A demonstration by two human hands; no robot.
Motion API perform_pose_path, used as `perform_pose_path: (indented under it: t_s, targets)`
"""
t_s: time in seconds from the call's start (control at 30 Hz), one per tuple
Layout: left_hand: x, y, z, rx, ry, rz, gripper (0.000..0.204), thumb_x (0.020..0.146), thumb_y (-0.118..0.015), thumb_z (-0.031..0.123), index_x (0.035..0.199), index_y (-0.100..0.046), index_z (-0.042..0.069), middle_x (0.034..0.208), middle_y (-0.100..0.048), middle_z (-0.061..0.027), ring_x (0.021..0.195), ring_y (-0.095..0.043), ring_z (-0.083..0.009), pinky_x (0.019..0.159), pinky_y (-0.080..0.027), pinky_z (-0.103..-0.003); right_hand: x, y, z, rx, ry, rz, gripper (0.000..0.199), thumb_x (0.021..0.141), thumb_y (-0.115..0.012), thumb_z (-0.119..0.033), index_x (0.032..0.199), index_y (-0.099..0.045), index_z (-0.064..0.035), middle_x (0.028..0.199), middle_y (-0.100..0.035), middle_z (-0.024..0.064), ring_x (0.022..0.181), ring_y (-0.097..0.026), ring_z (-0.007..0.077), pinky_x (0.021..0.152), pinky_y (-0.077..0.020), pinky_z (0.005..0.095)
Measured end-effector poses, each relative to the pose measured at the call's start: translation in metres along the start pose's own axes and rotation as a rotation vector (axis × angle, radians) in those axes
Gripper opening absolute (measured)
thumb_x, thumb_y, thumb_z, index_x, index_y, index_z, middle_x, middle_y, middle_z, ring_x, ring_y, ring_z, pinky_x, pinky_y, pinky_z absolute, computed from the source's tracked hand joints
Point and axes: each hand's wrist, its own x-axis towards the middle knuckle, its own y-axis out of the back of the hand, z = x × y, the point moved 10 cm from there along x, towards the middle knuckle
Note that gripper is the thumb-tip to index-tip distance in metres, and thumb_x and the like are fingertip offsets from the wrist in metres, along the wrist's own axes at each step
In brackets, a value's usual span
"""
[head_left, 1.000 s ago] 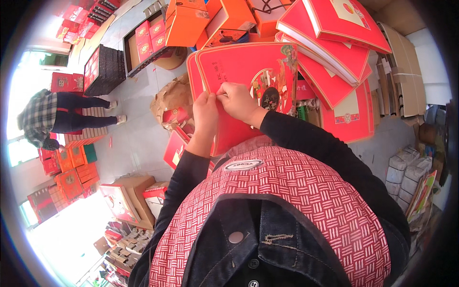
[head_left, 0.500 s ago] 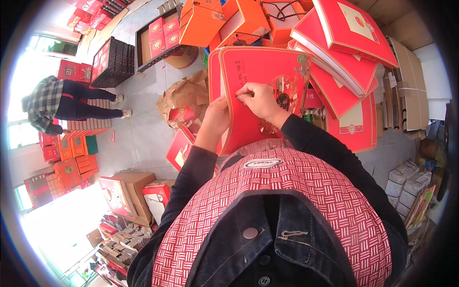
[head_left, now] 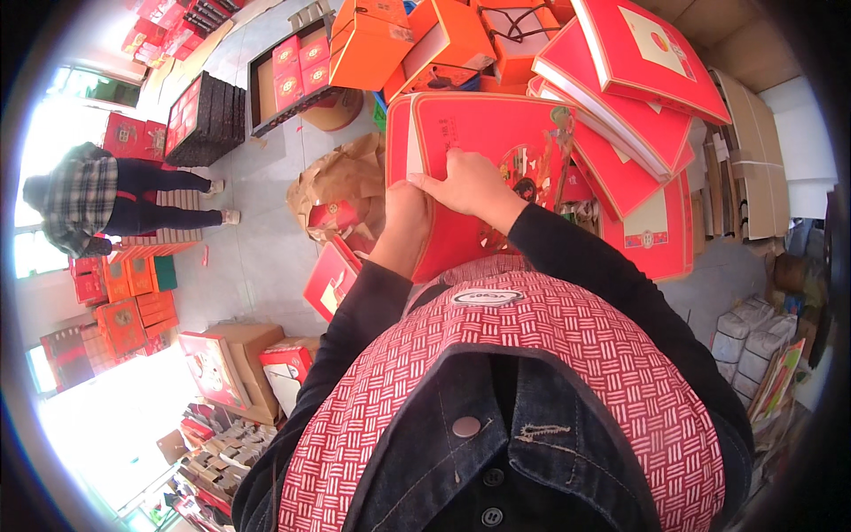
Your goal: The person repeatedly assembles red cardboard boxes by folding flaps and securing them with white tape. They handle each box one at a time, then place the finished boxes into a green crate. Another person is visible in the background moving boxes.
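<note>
Both hands' grip clamped on red box (head_left: pixel 496 160); red boxes (head_left: pixel 638 97) stacked right, brown paper (head_left: pixel 341 182) probably crumpled left.

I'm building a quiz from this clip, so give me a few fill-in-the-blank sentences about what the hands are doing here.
1. Both hands hold a flat box coloured ____.
2. The right hand lies on the box's ____ face.
3. The left hand grips the box's ____ edge.
4. The boxes stacked beyond are ____.

Missing words: red; top; left; orange
</note>
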Motion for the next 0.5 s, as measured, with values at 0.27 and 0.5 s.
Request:
perform_pose_path:
  t_s: [0.27,0.5]
  targets:
    - [-0.022,0.008,0.013,0.281,-0.087,0.010,0.022,0.088,-0.053,0.021,0.085,-0.055,-0.001,0.073,-0.059,-0.0126,0.062,-0.057,-0.0232,0.053,-0.045,-0.034,0.014,-0.010,0.027,1.212,-0.186,-0.214,0.022,0.080,-0.059,-0.010,0.065,-0.045,-0.0108,0.050,-0.039,-0.0044,0.037,-0.035,0.0071,0.035,-0.0244,0.0240]
    - [-0.046,0.004,0.001,1.202,-0.338,-0.161,0.030,0.083,-0.059,0.024,0.090,-0.058,-0.005,0.078,-0.060,-0.0266,0.076,-0.060,-0.0379,0.065,-0.046,-0.042,0.027,0.027,0.019,1.506,-0.106,-0.131,0.024,0.079,-0.057,0.001,0.070,-0.041,-0.0137,0.055,-0.037,-0.0058,0.039,-0.029,0.0027,0.035,-0.0206,0.0197]
